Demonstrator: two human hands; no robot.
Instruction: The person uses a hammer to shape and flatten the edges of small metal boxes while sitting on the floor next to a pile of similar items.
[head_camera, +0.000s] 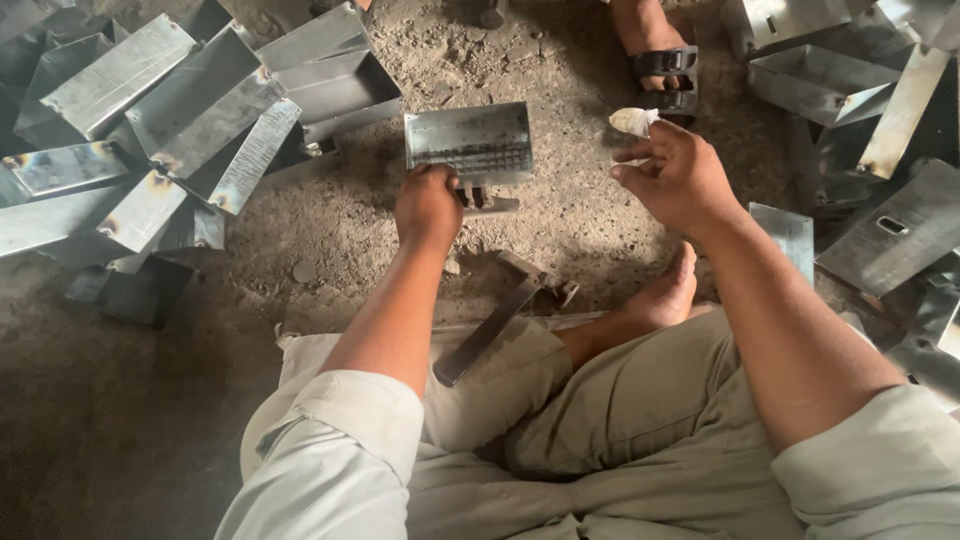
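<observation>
Left hand (428, 205) grips a grey metal box (468, 142); right hand (678, 178) pinches a white lump (633, 121).

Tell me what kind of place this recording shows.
Probably a small metal-fabrication workshop: heaps of sheet-metal boxes lie on a bare dirt floor, and the left hand holds a metal box.

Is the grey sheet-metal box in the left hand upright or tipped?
Tipped. The grey sheet-metal box is held on edge by the left hand, its open side facing the camera so the inner face shows; it is empty.
</observation>
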